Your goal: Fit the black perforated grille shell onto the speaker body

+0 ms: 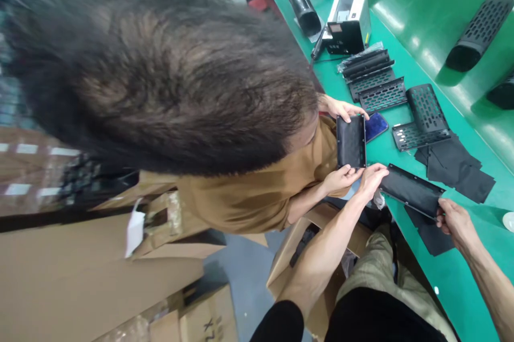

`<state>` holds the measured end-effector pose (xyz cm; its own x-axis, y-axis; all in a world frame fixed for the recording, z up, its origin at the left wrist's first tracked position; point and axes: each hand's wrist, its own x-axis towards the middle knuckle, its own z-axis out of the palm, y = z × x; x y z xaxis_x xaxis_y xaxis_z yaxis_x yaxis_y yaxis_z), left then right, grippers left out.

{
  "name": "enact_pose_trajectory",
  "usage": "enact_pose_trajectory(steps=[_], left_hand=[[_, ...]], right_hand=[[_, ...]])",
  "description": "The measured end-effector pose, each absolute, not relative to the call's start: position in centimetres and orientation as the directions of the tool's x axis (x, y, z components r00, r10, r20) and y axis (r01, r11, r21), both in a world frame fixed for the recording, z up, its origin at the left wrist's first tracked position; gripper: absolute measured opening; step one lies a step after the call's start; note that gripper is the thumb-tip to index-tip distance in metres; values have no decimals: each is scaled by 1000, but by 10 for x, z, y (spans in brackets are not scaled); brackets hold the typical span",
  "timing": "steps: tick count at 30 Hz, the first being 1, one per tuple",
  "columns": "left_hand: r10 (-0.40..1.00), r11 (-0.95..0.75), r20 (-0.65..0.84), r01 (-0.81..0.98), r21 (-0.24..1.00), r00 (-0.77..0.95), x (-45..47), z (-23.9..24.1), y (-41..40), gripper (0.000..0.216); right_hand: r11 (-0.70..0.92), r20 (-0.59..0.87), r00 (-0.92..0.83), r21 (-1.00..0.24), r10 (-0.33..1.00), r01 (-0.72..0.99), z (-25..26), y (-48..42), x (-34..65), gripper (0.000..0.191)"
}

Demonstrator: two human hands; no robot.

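Two hands, one panel: my left hand (371,179) and right hand (455,221) are well apart, each clamped on one end of the long black panel (412,192).
Panel place: near the front edge of the green surface (461,272), tilted, its left end higher.
Grip advice: I judge it best to pinch only the rims and keep both ends level, so the panel does not twist.
Neighbour: a co-worker's hands (341,176) hold a second black panel (351,141) upright, touching my left fingers; I should leave them room.
Right of it: black fabric sheets (458,171) lie just beside, perforated grilles (385,93) farther off.
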<state>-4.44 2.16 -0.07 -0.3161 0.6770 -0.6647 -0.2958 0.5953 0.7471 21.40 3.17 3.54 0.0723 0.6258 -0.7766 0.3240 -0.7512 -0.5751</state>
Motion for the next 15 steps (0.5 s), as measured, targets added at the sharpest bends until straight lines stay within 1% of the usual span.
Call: enact_pose_trajectory(steps=[8, 15], left_hand=[[655, 591, -674, -322, 739, -343, -40, -2, 28, 18], [664, 566, -660, -341, 751, -351, -42, 13, 26, 9]], right_hand=[[-749, -774, 73, -576, 628, 328, 39, 32, 214, 48], [-722, -762, 73, -573, 644, 388, 38, 33, 208, 50]])
